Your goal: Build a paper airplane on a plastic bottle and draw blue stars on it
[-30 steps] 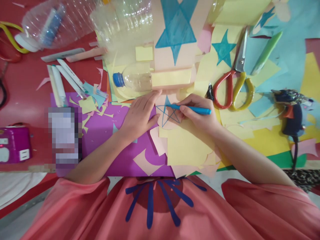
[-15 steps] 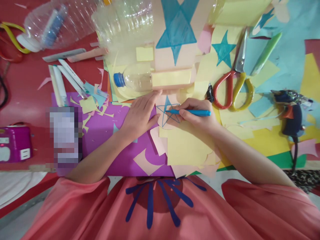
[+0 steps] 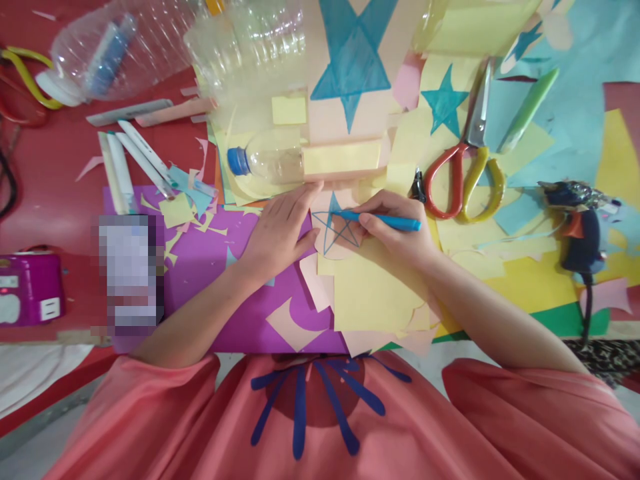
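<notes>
My right hand (image 3: 397,223) is closed around a blue marker (image 3: 395,221), its tip on a small pale pink piece of paper (image 3: 325,247). On that paper is a star outline (image 3: 342,233) in blue, with its upper point coloured in. My left hand (image 3: 283,227) lies flat with fingers stretched out, its thumb and fingertips at the paper's left edge. Below the drawing is a pale yellow sheet (image 3: 380,293). Just above the hands lies a small clear bottle (image 3: 275,159) with a blue cap and a yellow paper band.
Red-and-yellow-handled scissors (image 3: 465,173) and a green cutter (image 3: 530,110) lie at the right, with a dark glue gun (image 3: 583,230) beyond. Several white markers (image 3: 145,157), a blurred-out phone (image 3: 131,273) and a purple box (image 3: 33,290) are at the left. Large clear bottles (image 3: 125,47) stretch along the back.
The marker's tip has shifted slightly up toward the star's upper point, my right hand moving with it. My left hand stays in place.
</notes>
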`<state>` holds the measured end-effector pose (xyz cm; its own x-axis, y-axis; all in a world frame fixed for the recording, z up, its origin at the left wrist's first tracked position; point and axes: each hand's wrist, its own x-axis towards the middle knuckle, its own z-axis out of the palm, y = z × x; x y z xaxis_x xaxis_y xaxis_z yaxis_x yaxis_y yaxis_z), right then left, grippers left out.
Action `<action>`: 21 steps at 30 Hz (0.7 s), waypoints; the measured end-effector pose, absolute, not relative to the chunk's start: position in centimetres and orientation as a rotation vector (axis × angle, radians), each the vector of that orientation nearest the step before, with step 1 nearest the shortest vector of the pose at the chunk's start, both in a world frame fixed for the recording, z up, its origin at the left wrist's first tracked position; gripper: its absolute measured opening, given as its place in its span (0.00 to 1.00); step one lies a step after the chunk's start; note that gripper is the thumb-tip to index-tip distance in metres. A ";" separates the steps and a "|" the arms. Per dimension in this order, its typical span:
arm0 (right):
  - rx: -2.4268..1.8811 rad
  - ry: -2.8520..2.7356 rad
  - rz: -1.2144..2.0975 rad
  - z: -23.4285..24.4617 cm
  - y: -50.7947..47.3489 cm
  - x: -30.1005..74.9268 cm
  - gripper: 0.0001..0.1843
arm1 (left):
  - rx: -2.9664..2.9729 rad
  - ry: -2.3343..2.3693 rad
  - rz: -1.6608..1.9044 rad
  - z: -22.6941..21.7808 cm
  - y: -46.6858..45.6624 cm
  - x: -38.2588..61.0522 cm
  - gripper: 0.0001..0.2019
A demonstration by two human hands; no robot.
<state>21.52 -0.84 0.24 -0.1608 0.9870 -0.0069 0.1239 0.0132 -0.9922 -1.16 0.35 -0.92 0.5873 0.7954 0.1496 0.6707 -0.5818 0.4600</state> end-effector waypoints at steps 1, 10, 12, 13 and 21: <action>-1.222 -1.419 1.265 0.2 -0.8 21.5 0.11 | 2.467 1.187 0.489 -1.0 0.3 -1.2 0.27; -1.257 -1.419 1.278 0.1 -0.8 21.8 0.04 | 2.505 1.129 0.556 -1.4 0.4 -1.5 0.28; -1.274 -1.433 1.250 0.2 -0.8 21.7 0.04 | 2.512 1.136 0.543 -1.4 0.4 -1.5 0.28; -1.283 -1.446 1.237 0.3 -0.8 21.7 0.04 | 2.511 1.141 0.539 -1.3 0.4 -1.5 0.28; -1.249 -1.442 1.375 0.1 -1.2 21.9 0.11 | 2.504 1.126 0.575 -1.4 0.4 -1.4 0.28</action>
<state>21.95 -1.16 0.09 -0.2232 0.9703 -0.0930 0.1396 -0.0626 -0.9882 -1.40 0.45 -1.40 0.6051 0.7642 0.2233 0.6287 -0.6308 0.4549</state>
